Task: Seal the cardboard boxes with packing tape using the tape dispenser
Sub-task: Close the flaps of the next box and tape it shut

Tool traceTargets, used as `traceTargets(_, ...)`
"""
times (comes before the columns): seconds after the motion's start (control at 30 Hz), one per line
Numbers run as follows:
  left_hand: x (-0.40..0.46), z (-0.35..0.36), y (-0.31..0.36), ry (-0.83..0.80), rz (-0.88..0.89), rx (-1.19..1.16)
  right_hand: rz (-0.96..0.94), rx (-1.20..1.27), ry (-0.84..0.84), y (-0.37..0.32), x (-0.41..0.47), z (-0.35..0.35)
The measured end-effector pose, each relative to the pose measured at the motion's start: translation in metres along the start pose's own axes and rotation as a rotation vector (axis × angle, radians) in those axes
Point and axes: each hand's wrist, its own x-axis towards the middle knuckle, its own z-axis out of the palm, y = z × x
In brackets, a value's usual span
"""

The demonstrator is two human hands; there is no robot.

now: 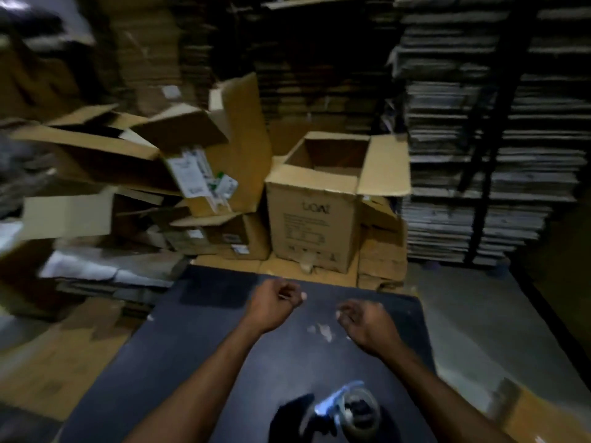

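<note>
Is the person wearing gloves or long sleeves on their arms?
No. The left hand and the right hand are both bare, without gloves. Both forearms are bare too: no sleeves, watch or bracelet show. The picture is dim and blurry, so rings can't be made out.

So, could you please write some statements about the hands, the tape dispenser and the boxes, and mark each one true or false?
1. The tape dispenser lies on the dark table near the person. True.
2. The right hand holds the dispenser. False: it holds nothing.
3. The upright printed box is sealed with tape. False: its top flaps stand open.
4. The left hand has curled fingers and holds nothing clear. True.
</note>
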Motion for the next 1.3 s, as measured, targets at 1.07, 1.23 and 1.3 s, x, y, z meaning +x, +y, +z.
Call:
traceTargets(1.07,0.296,-0.470,-0.049,0.645,0.857,0.496,-0.282,-1.026,0.462,-0.406,0.457,-0.056)
traceTargets(1.23,0.249,-0.481,-0.047,0.669,0.864,0.407,-0.207,-0.875,0.547,-0.422,0.403,-0.076)
traceTargets(1.3,0.225,-0.475,-0.047,0.640,0.866,0.407,-0.216,-0.880,0.554,-0.417,0.368,-0.067)
